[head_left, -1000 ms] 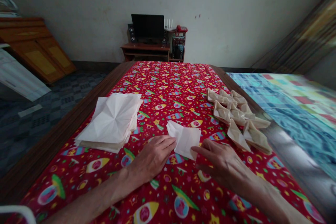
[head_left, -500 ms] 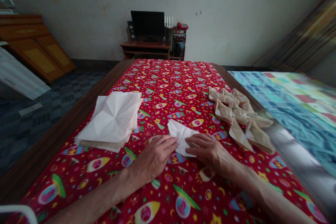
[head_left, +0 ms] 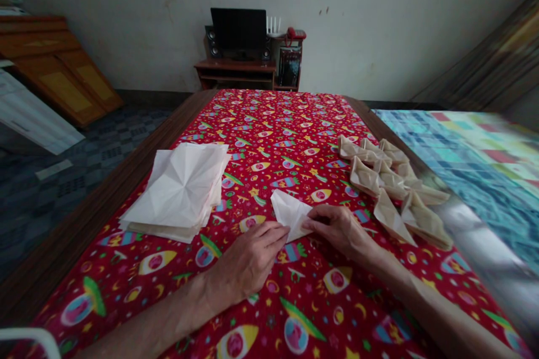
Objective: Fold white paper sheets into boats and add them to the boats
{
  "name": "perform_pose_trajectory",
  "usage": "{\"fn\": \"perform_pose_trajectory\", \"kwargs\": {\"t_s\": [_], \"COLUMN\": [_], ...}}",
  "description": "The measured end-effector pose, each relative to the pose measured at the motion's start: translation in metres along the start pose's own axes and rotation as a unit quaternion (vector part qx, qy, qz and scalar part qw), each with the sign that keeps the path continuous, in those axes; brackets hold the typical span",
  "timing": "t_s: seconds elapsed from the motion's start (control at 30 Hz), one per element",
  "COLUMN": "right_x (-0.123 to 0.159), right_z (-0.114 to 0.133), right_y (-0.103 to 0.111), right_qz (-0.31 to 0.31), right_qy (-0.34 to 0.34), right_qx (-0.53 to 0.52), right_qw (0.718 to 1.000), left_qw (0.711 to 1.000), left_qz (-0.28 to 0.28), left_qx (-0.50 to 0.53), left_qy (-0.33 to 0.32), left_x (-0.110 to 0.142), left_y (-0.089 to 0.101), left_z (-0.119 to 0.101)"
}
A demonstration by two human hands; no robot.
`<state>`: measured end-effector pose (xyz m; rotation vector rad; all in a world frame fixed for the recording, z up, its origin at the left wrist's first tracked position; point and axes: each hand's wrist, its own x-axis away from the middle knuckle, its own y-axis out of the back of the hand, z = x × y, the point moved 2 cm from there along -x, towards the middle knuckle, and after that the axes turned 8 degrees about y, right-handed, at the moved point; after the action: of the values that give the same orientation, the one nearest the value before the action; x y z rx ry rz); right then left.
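Pinching folded paper (head_left: pixel 288 208) with right fingers (head_left: pixel 321 211)

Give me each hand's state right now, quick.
Left hand: touching the folded paper; whether it grips can't be told.
Right hand: closed, pinching the folded paper's right side.

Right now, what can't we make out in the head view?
Head view: right end of the small paper, covered by the right hand.
Head view: part of its near left edge, behind the left hand.
Head view: most of the lower sheets, under the top sheet.
Head view: curtain, blurred, cut off by the right edge.
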<state>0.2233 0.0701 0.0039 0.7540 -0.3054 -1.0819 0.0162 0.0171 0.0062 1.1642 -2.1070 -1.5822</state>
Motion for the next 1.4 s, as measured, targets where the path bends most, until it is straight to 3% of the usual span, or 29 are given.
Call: {"fn": "perform_pose_trajectory", "kwargs": {"t_s": [0.17,0.4,0.5,0.67,1.23,1.3,1.4], "right_x": [-0.001,-0.001,-0.001,0.002,0.007,0.009,0.017], "right_z": [0.000,0.002,0.002,0.003,0.010,0.015,0.025], "right_y": [-0.003,-0.006,-0.006,-0.008,-0.007,-0.008,-0.015], "right_qz": [-0.033,-0.029,-0.028,-0.039,-0.107,-0.099,-0.034], "right_qy": [0.018,0.045,0.053,0.063,0.149,0.163,0.238], "right_qx": [0.082,0.116,0.115,0.135,0.257,0.286,0.294], "right_qw": [0.996,0.992,0.991,0.988,0.949,0.939,0.925], "left_qw": [1.000,0.996,0.998,0.999,0.997,0.997,0.996], "left_qz": [-0.011,-0.066,-0.039,0.026,0.049,0.053,0.054], "left_qx": [0.008,0.052,0.022,-0.007,-0.028,-0.033,-0.035], "left_qy": [-0.005,0.020,0.047,0.037,0.049,0.051,0.055], "left_x": [0.002,0.004,0.001,-0.004,-0.003,-0.003,-0.003], "left_y": [0.000,-0.008,-0.010,-0.007,-0.006,-0.006,-0.006], "left_z": [-0.001,0.001,-0.001,-0.004,-0.007,-0.007,-0.008]}}
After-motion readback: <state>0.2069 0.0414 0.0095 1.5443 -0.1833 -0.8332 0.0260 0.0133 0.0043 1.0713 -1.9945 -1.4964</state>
